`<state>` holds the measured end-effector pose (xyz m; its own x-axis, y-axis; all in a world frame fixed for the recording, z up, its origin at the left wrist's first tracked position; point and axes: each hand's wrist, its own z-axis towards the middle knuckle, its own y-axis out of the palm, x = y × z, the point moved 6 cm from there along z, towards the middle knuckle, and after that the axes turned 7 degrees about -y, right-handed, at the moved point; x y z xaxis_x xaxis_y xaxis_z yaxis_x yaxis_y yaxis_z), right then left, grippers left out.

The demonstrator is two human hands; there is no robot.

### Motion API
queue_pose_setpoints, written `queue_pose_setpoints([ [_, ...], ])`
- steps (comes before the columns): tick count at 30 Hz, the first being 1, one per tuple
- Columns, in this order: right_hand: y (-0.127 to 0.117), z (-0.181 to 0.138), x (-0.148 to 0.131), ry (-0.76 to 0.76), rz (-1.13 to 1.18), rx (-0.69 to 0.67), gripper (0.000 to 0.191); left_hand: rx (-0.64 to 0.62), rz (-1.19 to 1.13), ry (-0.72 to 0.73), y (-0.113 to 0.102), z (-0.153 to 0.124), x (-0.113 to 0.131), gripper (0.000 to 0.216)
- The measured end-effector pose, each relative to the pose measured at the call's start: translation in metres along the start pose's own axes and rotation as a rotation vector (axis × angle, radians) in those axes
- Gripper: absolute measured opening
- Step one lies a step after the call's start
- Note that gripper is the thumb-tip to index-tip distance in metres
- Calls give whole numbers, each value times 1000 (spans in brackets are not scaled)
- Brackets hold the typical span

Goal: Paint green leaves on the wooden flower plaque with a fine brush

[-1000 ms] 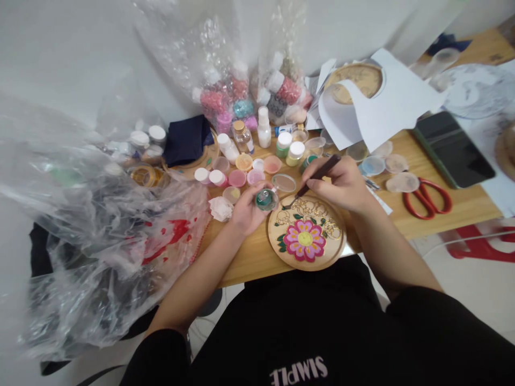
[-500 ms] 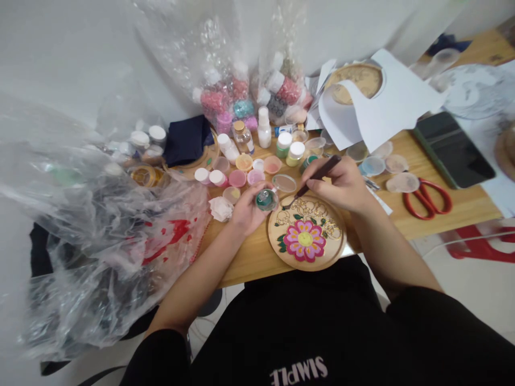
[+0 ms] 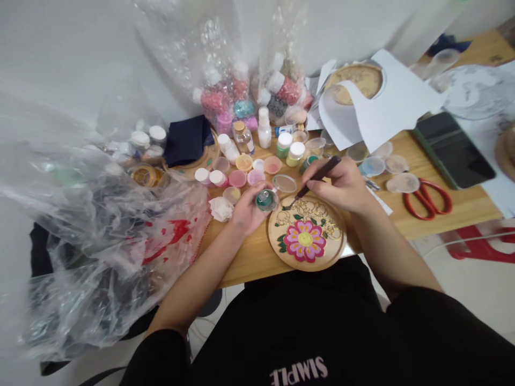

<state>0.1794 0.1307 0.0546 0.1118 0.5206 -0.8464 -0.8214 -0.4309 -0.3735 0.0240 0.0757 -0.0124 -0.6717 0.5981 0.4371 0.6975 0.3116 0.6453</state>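
Note:
My left hand (image 3: 248, 213) is closed around a small clear cup of dark green paint (image 3: 264, 200), its open top facing up. Between the fingers of my right hand (image 3: 340, 185) is a dark-handled tool with a thin bent metal tip (image 3: 319, 175), held like a pen. That tip meets the upper left of a round wooden board (image 3: 277, 249), among gold outlines. A pink and magenta flower with a yellow centre (image 3: 304, 240) and several green leaves are coloured on the board. The board rests at the table's front edge, against the black shirt.
Small pots of pink and orange colour (image 3: 237, 178) and capped bottles (image 3: 264, 127) crowd the table behind my hands. Red-handled scissors (image 3: 427, 199) and a phone (image 3: 454, 150) lie to the right. Crumpled plastic (image 3: 120, 268) covers the left side; white tissue (image 3: 221, 209) is beside my left hand.
The tool's tip has shifted very slightly on the board's upper left. Both hands, the cup and the board stay almost where they were.

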Motion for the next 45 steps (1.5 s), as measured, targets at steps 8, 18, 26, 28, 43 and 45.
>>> queue_pose_setpoints([
  [8,-2,2,-3,-16,29,51,8,-1,-11,-2,0,0,0,37],
  [18,0,2,0,6,25,36,7,-4,0,2,0,0,0,32],
  [26,1,1,-2,-4,31,26,7,2,-23,3,-2,1,0,36],
  [28,2,0,-2,5,29,18,7,1,-20,5,-3,1,0,33],
  [43,-3,1,0,-1,35,59,9,-2,-16,9,-1,0,-1,39],
  [45,-3,1,-1,-14,30,63,9,0,-19,8,-1,1,-1,42],
])
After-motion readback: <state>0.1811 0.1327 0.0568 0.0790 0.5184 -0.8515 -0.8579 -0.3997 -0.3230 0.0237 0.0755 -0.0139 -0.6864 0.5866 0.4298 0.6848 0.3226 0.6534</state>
